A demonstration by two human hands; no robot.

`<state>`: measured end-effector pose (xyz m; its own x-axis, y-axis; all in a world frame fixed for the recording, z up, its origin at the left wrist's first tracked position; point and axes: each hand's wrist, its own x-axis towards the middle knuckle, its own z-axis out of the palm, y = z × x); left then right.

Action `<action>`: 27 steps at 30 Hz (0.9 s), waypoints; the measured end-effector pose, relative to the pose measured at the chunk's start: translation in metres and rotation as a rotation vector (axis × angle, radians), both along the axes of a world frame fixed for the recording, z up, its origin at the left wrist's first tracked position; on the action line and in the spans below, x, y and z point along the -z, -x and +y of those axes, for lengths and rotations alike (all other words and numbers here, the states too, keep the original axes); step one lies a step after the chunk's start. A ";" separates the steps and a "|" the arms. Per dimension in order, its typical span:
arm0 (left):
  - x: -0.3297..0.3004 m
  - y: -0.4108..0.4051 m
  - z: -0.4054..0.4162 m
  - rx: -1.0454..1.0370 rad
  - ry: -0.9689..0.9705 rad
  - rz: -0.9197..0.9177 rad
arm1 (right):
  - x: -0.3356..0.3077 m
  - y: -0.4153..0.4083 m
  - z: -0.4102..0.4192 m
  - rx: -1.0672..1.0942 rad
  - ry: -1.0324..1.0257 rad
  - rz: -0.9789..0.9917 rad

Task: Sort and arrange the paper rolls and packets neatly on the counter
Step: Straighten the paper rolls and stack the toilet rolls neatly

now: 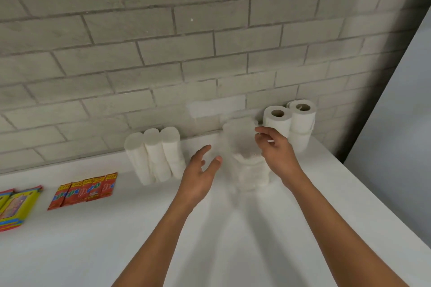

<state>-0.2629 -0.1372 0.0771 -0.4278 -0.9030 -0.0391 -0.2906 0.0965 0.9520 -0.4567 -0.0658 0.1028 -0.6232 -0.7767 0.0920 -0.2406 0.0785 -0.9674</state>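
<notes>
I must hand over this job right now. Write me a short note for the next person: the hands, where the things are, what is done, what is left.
Left hand: open, beside the blurred white pack of rolls, holding nothing.
Right hand: fingers loosely curled at the pack's right side; whether it grips is unclear.
Three tall rolls lean against the wall; cored rolls are stacked in the right corner.
Red packets lie in a row at the left; yellow packets are at the far left edge.
Left: settle the middle pack in line on the counter.
</notes>
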 end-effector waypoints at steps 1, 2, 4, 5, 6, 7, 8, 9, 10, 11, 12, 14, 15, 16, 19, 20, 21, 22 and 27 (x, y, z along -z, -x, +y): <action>-0.001 0.010 -0.002 -0.012 -0.010 -0.002 | 0.002 0.013 -0.002 0.008 -0.010 -0.008; -0.002 0.022 -0.005 -0.025 -0.017 -0.012 | 0.004 0.026 -0.003 0.009 -0.024 -0.015; 0.000 0.044 -0.010 -0.050 -0.026 -0.037 | 0.011 0.051 -0.007 -0.014 -0.075 -0.024; 0.001 0.053 -0.013 -0.065 -0.035 -0.048 | 0.015 0.062 -0.010 -0.034 -0.108 -0.037; 0.003 0.063 -0.017 -0.082 -0.049 -0.057 | 0.020 0.070 -0.014 -0.059 -0.137 -0.050; 0.004 0.071 -0.022 -0.099 -0.063 -0.061 | 0.024 0.077 -0.018 -0.085 -0.163 -0.064; 0.006 0.080 -0.027 -0.119 -0.077 -0.065 | 0.029 0.085 -0.022 -0.109 -0.186 -0.082; 0.007 0.087 -0.032 -0.135 -0.092 -0.068 | 0.035 0.091 -0.027 -0.131 -0.211 -0.110; 0.010 0.094 -0.036 -0.150 -0.113 -0.067 | 0.041 0.097 -0.031 -0.148 -0.235 -0.139; 0.013 0.101 -0.040 -0.164 -0.134 -0.058 | 0.047 0.102 -0.035 -0.162 -0.261 -0.168; 0.016 0.106 -0.045 -0.179 -0.154 -0.051 | 0.052 0.107 -0.040 -0.176 -0.282 -0.193; 0.023 0.115 -0.054 -0.200 -0.192 -0.031 | 0.060 0.111 -0.049 -0.202 -0.316 -0.237; 0.027 0.119 -0.058 -0.212 -0.218 -0.004 | 0.062 0.113 -0.053 -0.214 -0.332 -0.266; 0.031 0.123 -0.061 -0.225 -0.250 0.033 | 0.065 0.114 -0.057 -0.222 -0.343 -0.307; 0.042 0.134 -0.064 -0.248 -0.347 0.128 | 0.071 0.119 -0.062 -0.249 -0.368 -0.484; 0.046 0.137 -0.063 -0.254 -0.369 0.158 | 0.075 0.121 -0.064 -0.261 -0.375 -0.523; 0.050 0.137 -0.062 -0.268 -0.388 0.185 | 0.080 0.122 -0.069 -0.278 -0.381 -0.552; 0.056 0.138 -0.062 -0.272 -0.406 0.205 | 0.083 0.123 -0.071 -0.288 -0.376 -0.565; 0.076 0.146 -0.059 -0.271 -0.502 0.266 | 0.092 0.122 -0.076 -0.377 -0.263 -0.674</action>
<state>-0.4091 -0.1959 0.0010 -0.2398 -0.8801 -0.4099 0.0111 -0.4247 0.9053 -0.5789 -0.1419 0.0104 -0.1721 -0.8893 -0.4237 0.3311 0.3529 -0.8751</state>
